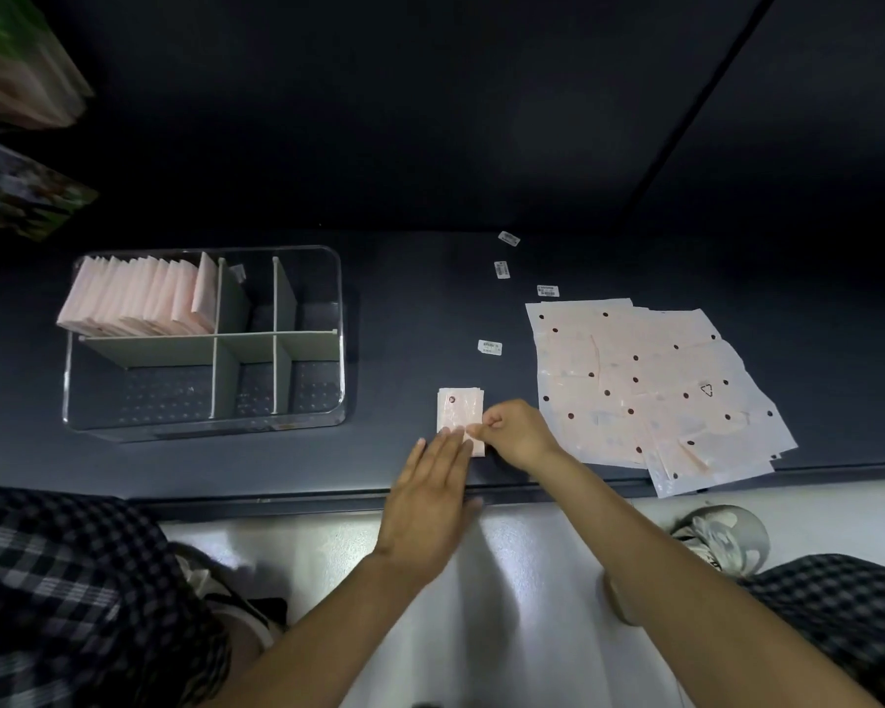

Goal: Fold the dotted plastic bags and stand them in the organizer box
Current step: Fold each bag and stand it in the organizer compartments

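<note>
Left hand [433, 495] lies flat, fingers straight, on folded bag [459, 412] nr table's [420, 309] front edge; right hand [514, 431] pinches its side. Loose grip could let folds spring open. Box [205, 426] sits twd left edge.

Dark desk [410, 309] bearing a clear organizer box [203, 426] at left and a loose pile of dotted bags [650, 385] at right. A folded bag [458, 408] lies between them; four small labels [490, 347] lie scattered behind it.

sign: black triangle symbol [706, 390] on flat pile of pale pink dotted plastic bags [650, 380] | small white barcode stickers [489, 347] on dark tabletop [410, 309]: print too small, unreadable
</note>
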### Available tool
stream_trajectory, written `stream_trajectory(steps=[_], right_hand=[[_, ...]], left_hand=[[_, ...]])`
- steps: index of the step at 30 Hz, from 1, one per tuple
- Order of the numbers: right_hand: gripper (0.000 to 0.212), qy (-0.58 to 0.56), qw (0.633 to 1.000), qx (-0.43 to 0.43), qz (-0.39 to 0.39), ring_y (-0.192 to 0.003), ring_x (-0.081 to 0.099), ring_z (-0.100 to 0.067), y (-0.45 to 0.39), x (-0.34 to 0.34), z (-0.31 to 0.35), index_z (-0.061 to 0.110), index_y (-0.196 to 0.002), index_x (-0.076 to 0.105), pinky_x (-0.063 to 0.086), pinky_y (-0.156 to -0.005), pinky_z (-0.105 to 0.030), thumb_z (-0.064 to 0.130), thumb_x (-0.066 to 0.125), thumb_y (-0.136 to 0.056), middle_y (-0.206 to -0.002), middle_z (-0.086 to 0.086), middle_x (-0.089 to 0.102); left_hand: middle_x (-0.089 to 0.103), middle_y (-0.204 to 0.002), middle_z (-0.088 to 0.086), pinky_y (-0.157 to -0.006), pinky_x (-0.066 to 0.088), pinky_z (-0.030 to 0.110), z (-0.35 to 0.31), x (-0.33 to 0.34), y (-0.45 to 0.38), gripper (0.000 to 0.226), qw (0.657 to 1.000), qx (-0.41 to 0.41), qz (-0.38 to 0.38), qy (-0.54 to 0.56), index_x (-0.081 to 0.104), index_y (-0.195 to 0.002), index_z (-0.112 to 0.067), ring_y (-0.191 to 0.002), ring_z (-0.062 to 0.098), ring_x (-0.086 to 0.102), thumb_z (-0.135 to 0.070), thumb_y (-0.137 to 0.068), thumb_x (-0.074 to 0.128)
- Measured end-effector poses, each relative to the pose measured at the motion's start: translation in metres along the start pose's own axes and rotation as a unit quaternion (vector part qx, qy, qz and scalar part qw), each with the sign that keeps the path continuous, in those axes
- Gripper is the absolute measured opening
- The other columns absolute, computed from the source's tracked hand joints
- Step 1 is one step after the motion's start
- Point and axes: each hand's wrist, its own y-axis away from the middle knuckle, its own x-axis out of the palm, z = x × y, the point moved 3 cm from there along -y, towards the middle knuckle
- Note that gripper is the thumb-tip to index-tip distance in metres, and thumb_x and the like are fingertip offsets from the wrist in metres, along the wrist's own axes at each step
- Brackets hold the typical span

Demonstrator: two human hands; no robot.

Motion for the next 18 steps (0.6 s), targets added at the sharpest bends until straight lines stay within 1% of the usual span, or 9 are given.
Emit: stream_trajectory(steps=[2, 3, 4, 7, 8, 11, 12, 15, 18], right_hand=[[0.038, 0.008, 1.000, 0.003, 0.020, -0.063, 0.043, -0.019, -0.001, -0.001, 0.002, 0.010, -0.056, 0.051, 0.033, -0.061, -0.026, 0.025, 0.063, -0.088, -0.055, 0.000, 0.045], [0.033, 0.010, 1.000, 0.002, 0.020, -0.067, 0.048, -0.019, -0.001, -0.001, 0.003, 0.006, -0.063, 0.059, 0.036, -0.063, -0.026, 0.026, 0.063, -0.088, -0.061, -0.002, 0.053], [0.028, 0.015, 1.000, -0.002, -0.005, -0.072, 0.052, -0.019, -0.001, -0.003, 0.004, 0.004, -0.074, 0.065, 0.039, -0.066, -0.026, 0.028, 0.063, -0.089, -0.070, -0.003, 0.060], [0.012, -0.034, 0.982, -0.068, -0.171, -0.077, 0.056, -0.011, 0.005, -0.014, 0.013, 0.012, -0.088, 0.066, 0.044, -0.072, -0.024, 0.022, 0.061, -0.089, -0.087, 0.000, 0.066], [0.009, -0.098, 0.978, -0.094, -0.160, -0.075, 0.056, -0.010, 0.006, -0.011, 0.016, 0.011, -0.090, 0.066, 0.045, -0.073, -0.022, 0.016, 0.059, -0.090, -0.087, -0.002, 0.065], [0.019, -0.300, 0.949, -0.080, 0.056, -0.081, 0.064, -0.015, 0.005, 0.014, 0.026, -0.001, -0.108, 0.063, 0.053, -0.077, -0.019, 0.004, 0.049, -0.095, -0.096, -0.014, 0.066], [0.024, -0.334, 0.936, -0.061, 0.097, -0.088, 0.064, -0.019, 0.003, 0.018, 0.027, -0.005, -0.115, 0.059, 0.053, -0.079, -0.019, 0.003, 0.047, -0.097, -0.103, -0.019, 0.064], [0.030, -0.400, 0.909, -0.019, 0.113, -0.106, 0.061, -0.035, -0.010, 0.017, 0.030, -0.011, -0.125, 0.050, 0.053, -0.080, -0.019, -0.001, 0.041, -0.098, -0.116, -0.030, 0.059], [0.029, -0.382, 0.921, -0.024, 0.074, -0.101, 0.063, -0.033, -0.023, 0.012, 0.032, -0.009, -0.123, 0.051, 0.053, -0.081, -0.020, -0.004, 0.045, -0.095, -0.114, -0.031, 0.060]], left_hand=[[0.006, -0.157, 0.010, -0.119, 0.005, 0.044, 0.004, 0.013, 0.006, 0.078, 0.996, 0.007, 0.078, -0.041, 0.013, -0.149, -0.006, -0.146, 0.024, 0.009, -0.051, -0.094, 0.044], [-0.013, -0.155, 0.008, -0.116, -0.011, 0.042, 0.007, 0.018, 0.008, 0.079, 0.992, 0.004, 0.116, -0.046, -0.007, -0.149, -0.008, -0.146, 0.022, -0.009, -0.054, -0.097, 0.031], [-0.023, -0.153, 0.007, -0.113, -0.018, 0.041, 0.010, 0.021, 0.009, 0.079, 0.990, 0.005, 0.128, -0.057, -0.018, -0.146, -0.011, -0.144, 0.022, -0.018, -0.057, -0.097, 0.024], [-0.026, -0.154, 0.008, -0.115, -0.017, 0.040, 0.011, 0.022, 0.009, 0.081, 0.987, 0.021, 0.137, -0.086, -0.022, -0.146, -0.020, -0.144, 0.023, -0.021, -0.064, -0.094, 0.022], [-0.025, -0.154, 0.009, -0.115, -0.016, 0.040, 0.012, 0.021, 0.008, 0.082, 0.986, 0.025, 0.141, -0.085, -0.020, -0.147, -0.022, -0.144, 0.023, -0.020, -0.066, -0.092, 0.022], [-0.018, -0.157, 0.013, -0.114, -0.017, 0.041, 0.011, 0.021, 0.008, 0.084, 0.985, 0.029, 0.150, -0.085, -0.016, -0.148, -0.027, -0.145, 0.025, -0.018, -0.069, -0.090, 0.026], [-0.017, -0.157, 0.014, -0.114, -0.018, 0.042, 0.011, 0.021, 0.008, 0.084, 0.985, 0.027, 0.151, -0.080, -0.016, -0.148, -0.028, -0.145, 0.025, -0.017, -0.070, -0.089, 0.027], [-0.026, -0.153, 0.013, -0.114, -0.017, 0.042, 0.011, 0.022, 0.008, 0.087, 0.985, 0.019, 0.154, -0.072, -0.019, -0.147, -0.030, -0.144, 0.026, -0.020, -0.071, -0.088, 0.029], [-0.032, -0.150, 0.010, -0.115, -0.017, 0.042, 0.011, 0.024, 0.010, 0.087, 0.986, 0.020, 0.150, -0.067, -0.020, -0.146, -0.030, -0.143, 0.025, -0.024, -0.071, -0.087, 0.028]])
